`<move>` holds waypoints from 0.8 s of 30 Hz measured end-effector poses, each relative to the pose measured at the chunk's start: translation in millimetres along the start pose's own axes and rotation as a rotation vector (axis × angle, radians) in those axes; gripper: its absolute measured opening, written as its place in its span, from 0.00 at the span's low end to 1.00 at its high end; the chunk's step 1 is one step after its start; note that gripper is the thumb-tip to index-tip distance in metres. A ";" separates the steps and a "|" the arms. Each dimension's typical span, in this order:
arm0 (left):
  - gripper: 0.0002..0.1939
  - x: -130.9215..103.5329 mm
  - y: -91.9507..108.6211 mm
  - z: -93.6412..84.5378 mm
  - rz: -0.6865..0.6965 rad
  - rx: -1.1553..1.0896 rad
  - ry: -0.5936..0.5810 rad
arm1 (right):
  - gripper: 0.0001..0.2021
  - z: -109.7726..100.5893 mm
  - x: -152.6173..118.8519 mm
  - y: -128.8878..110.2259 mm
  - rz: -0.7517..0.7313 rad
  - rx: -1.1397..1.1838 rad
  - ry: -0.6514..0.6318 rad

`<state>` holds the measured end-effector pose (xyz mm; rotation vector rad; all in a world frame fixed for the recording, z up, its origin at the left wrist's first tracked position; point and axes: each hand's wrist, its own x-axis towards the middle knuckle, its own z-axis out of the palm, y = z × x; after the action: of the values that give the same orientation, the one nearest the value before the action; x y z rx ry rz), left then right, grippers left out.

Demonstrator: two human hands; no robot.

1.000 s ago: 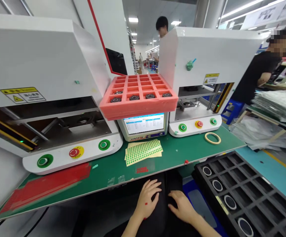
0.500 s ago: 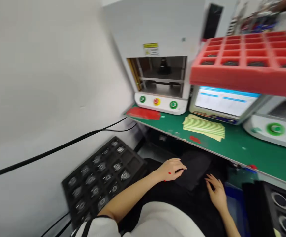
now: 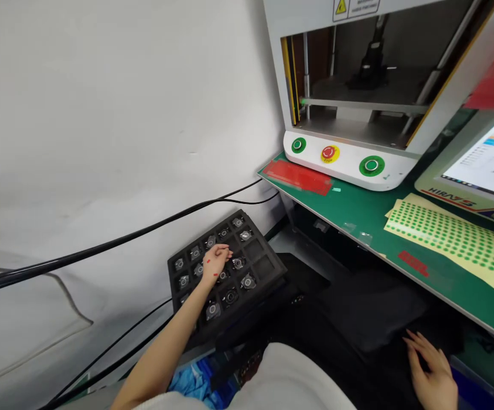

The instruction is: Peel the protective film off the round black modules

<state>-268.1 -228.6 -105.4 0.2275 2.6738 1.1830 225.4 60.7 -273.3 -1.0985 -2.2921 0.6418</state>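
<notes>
My left hand (image 3: 215, 263) is over a black foam tray (image 3: 268, 273) at the lower left, its fingers drawn together; what they hold, if anything, is hidden. Round watch-like parts (image 3: 248, 281) sit in many of the tray's square pockets, and a few pockets on its right side hold nothing. At the lower right, my right hand (image 3: 433, 373) rests near the dark cloth over my lap, fingers spread and nothing in them.
A green bench (image 3: 341, 208) carries a press machine (image 3: 349, 162) with buttons, a monitor (image 3: 486, 165), sheets of green dots (image 3: 452, 239) and red film (image 3: 298, 176). Black cables (image 3: 144, 229) run along the wall. A blue bag (image 3: 193, 382) lies below the tray.
The view has turned left and closer to the machine. My left hand has moved from my lap to over the black tray. The red tray at the upper right is now mostly out of view.
</notes>
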 end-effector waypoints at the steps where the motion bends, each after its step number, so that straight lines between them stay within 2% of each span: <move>1: 0.12 7.3 -2.2 -4.3 -0.061 -0.013 0.027 | 0.30 -1.7 0.4 -2.3 0.005 -0.002 -0.006; 6: 0.11 32.7 -10.2 -31.9 -0.238 0.025 0.136 | 0.31 -9.7 0.8 -10.6 0.050 -0.006 -0.016; 9: 0.12 41.6 -11.8 -49.5 -0.269 0.123 0.180 | 0.31 -13.2 2.2 -13.3 0.060 -0.019 -0.021; 11: 0.12 44.1 -11.9 -56.8 -0.264 0.218 0.167 | 0.30 -15.0 4.4 -15.7 0.053 -0.027 -0.016; 16: 0.10 37.0 -7.3 -55.2 -0.200 0.424 -0.026 | 0.29 -18.0 9.7 -23.5 0.026 -0.026 0.000; 19: 0.11 31.6 -2.1 -50.5 -0.184 0.481 -0.085 | 0.30 -18.6 9.7 -25.4 0.028 -0.041 0.000; 21: 0.11 28.6 0.1 -49.2 -0.210 0.501 -0.143 | 0.30 -18.6 8.8 -25.3 0.035 -0.045 0.001; 24: 0.10 20.7 -0.7 -47.1 -0.303 0.519 -0.313 | 0.30 -18.1 8.1 -25.1 0.045 -0.039 -0.008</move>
<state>-299.9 -258.0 -77.6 0.0705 2.5574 0.3232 218.2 56.6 -242.4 -1.1707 -2.3008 0.6224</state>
